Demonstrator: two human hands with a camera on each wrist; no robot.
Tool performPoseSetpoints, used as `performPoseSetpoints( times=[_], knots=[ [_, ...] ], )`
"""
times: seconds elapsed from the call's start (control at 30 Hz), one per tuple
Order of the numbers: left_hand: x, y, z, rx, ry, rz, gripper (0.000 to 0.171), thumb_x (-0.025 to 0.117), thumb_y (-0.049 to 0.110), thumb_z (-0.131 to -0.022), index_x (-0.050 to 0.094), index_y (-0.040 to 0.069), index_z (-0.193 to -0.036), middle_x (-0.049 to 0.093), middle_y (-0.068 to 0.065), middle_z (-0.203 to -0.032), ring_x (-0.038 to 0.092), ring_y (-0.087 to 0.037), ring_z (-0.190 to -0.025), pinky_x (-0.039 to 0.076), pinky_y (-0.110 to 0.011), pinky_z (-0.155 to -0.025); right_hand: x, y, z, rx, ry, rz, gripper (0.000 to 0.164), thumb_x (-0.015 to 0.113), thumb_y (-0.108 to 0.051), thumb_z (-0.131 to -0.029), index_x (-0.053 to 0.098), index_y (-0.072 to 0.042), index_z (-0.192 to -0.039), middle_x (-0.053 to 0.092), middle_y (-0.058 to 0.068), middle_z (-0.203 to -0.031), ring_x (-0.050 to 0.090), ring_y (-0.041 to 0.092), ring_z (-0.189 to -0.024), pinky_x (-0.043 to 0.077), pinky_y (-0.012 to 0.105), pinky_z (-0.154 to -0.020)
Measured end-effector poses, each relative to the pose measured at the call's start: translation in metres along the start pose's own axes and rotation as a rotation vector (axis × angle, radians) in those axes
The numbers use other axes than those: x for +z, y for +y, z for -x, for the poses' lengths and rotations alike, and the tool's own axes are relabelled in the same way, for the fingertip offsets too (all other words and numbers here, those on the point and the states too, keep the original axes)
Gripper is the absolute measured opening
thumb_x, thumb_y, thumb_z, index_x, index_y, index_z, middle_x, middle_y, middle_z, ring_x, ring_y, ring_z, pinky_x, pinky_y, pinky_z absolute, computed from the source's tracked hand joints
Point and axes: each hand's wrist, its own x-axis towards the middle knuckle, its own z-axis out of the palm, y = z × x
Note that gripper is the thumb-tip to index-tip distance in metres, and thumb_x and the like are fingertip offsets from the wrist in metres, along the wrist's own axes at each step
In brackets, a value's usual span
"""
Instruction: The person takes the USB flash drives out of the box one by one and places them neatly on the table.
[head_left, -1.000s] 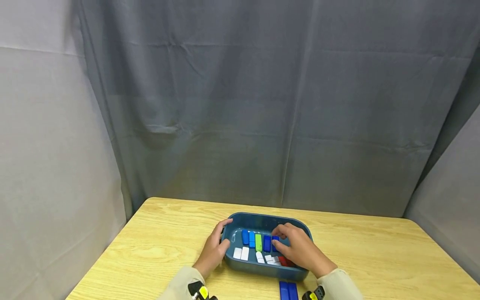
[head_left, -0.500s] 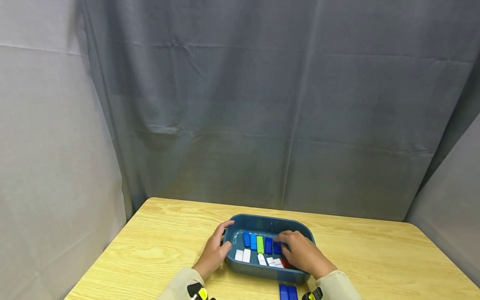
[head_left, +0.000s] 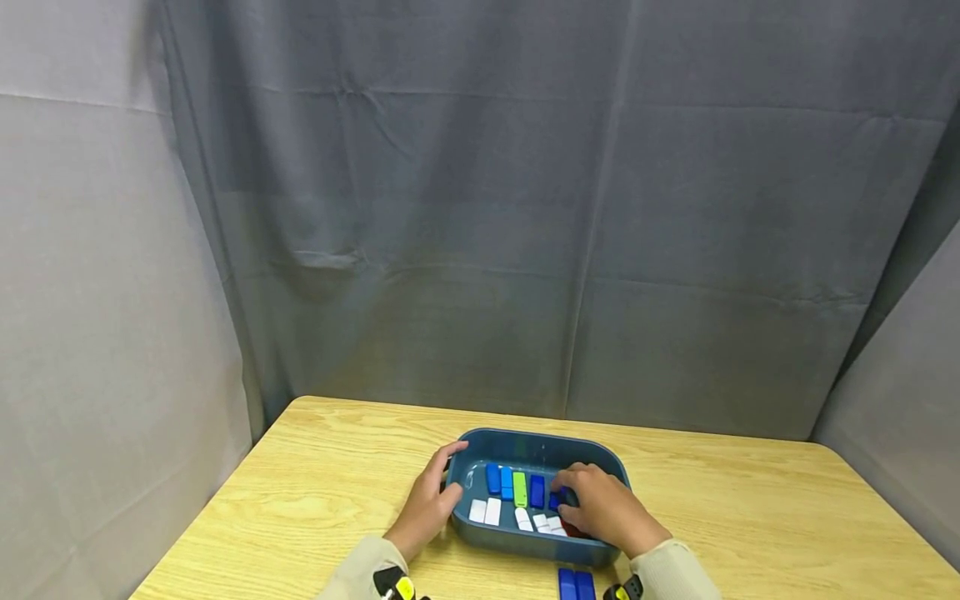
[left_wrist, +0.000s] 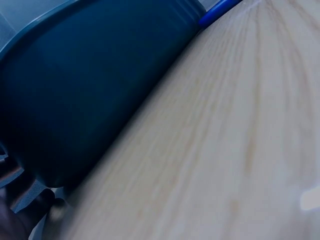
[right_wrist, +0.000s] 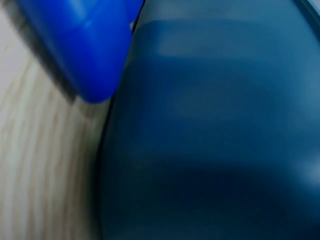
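A dark teal plastic bin (head_left: 525, 546) holds small flat oblong pieces in two rows. The back row has two lighter blue pieces (head_left: 492, 478), a green piece (head_left: 520, 489) and a dark blue piece (head_left: 537, 492). White pieces (head_left: 492, 511) lie along the front, with a red one partly hidden at the right. My left hand (head_left: 425, 507) grips the bin's left end, thumb at the rim. My right hand (head_left: 603, 504) reaches inside at the right and pinches another dark blue piece (head_left: 554, 502) between thumb and fingers, covering part of it.
Two dark blue pieces (head_left: 576, 585) lie side by side on the wooden table (head_left: 322, 475) in front of the bin, near my right wrist. A grey curtain (head_left: 480, 250) hangs behind the table, and pale cloth stands at both sides.
My right thumb and fingers have closed in on the rightmost dark blue piece, which now sits tilted. The left hand stays at the bin's end.
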Motion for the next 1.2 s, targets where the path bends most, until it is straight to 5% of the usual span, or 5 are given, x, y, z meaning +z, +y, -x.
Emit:
performPoseSetpoints(
  times=[0.67, 1.2],
  knots=[
    [-0.0002, -0.0009, -0.0018, -0.043, -0.006, -0.004, 0.061, 0.045, 0.005, -0.084, 0.039, 0.018, -0.144, 0.034, -0.006, -0.152, 0.037, -0.034, -0.135, 0.031, -0.055, -0.107, 0.0005, -0.0008, -0.0017, 0.052, -0.001, 0.01, 0.017, 0.079, -0.027, -0.077, 0.068, -0.018, -0.088, 0.064, 0.001, -0.086, 0.053, 0.014, -0.073, 0.051, 0.044, -0.07],
    [-0.0003, -0.0014, -0.0019, -0.042, -0.007, -0.005, 0.061, 0.045, 0.005, -0.085, 0.038, 0.016, -0.144, 0.034, -0.007, -0.152, 0.035, -0.032, -0.137, 0.029, -0.055, -0.108, 0.0003, -0.0026, -0.0015, 0.06, 0.001, 0.052, 0.02, 0.078, -0.024, -0.076, 0.074, -0.019, -0.095, 0.066, 0.003, -0.093, 0.062, 0.019, -0.086, 0.052, 0.049, -0.077]
  ],
)
